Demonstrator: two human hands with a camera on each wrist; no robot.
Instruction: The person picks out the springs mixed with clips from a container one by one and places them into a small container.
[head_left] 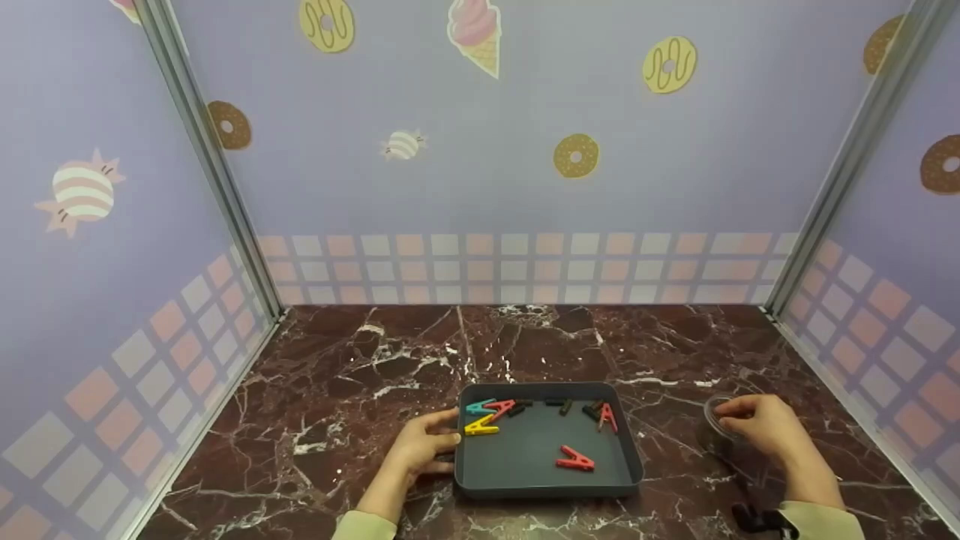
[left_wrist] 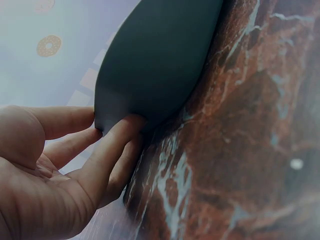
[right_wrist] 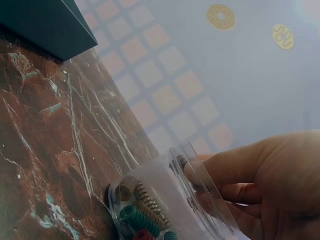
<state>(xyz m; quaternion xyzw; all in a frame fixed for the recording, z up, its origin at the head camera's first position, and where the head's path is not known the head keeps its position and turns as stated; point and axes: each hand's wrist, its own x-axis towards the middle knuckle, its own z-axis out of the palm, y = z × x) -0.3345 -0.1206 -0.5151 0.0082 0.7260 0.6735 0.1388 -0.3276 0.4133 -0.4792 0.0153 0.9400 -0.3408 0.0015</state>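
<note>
My left hand (head_left: 420, 450) grips the left side of the dark grey tray (head_left: 547, 491), fingers against its outer wall and thumb at the rim. Red clips (head_left: 574, 458), a yellow clip (head_left: 481, 426) and a blue clip (head_left: 480, 406) lie in the tray, with several small dark pieces (head_left: 566, 407) along its far side. To the right, my right hand (head_left: 776, 431) has its fingertips at the mouth of a clear plastic jar (right_wrist: 160, 175). They pinch a small dark spring (right_wrist: 178, 162), partly hidden behind the rim. Coloured coil springs (right_wrist: 142, 217) lie inside the jar.
The tray and jar stand on a dark red marbled tabletop (head_left: 360, 420). Patterned panels (head_left: 517, 187) enclose it at the back and both sides. A black strap or device (head_left: 757, 519) sits at my right wrist.
</note>
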